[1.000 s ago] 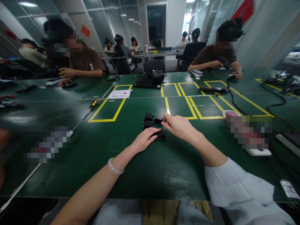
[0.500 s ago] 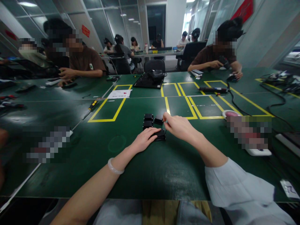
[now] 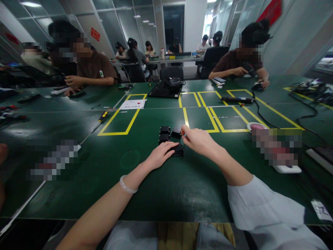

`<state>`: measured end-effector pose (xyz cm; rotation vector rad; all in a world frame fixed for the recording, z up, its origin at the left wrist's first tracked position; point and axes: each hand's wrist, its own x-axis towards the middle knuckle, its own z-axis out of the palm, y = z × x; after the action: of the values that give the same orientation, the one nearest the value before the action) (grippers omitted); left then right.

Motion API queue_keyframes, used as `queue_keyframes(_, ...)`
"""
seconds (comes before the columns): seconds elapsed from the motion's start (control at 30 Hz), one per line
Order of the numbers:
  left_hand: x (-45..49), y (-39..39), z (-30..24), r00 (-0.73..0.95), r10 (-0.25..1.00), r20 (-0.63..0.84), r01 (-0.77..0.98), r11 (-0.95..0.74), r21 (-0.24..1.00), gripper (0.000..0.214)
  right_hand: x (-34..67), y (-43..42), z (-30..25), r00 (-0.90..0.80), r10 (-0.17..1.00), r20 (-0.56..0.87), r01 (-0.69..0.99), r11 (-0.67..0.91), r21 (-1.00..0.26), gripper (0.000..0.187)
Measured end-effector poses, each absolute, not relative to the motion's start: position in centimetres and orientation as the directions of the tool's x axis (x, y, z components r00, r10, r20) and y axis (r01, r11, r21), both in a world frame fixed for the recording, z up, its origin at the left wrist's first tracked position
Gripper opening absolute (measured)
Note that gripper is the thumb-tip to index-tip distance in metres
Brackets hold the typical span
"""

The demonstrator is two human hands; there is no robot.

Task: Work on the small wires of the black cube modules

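Note:
Several small black blocks lie grouped on the green table in front of me. My left hand rests flat, fingers stretched out, with its fingertips on a flat black piece. My right hand hovers just right of the group, its fingers curled and pinched at another small black block. A pale bangle sits on my left wrist.
Yellow tape rectangles mark the table beyond the blocks. A pink-topped white device and black cables lie to the right, a laptop farther back. Two people sit across the table; others work at a far table.

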<state>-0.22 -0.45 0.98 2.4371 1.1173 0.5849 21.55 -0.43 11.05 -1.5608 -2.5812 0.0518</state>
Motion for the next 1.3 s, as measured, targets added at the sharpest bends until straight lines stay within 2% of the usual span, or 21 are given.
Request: queue_keyframes(1.3,-0.11,-0.32,0.86,0.603,0.772,0.199,0.609,-0.607,0.509,0.039,21.64,-0.17,10.77,-0.456,0.884,0.100,0.876,0.466,-0.123,0.025)
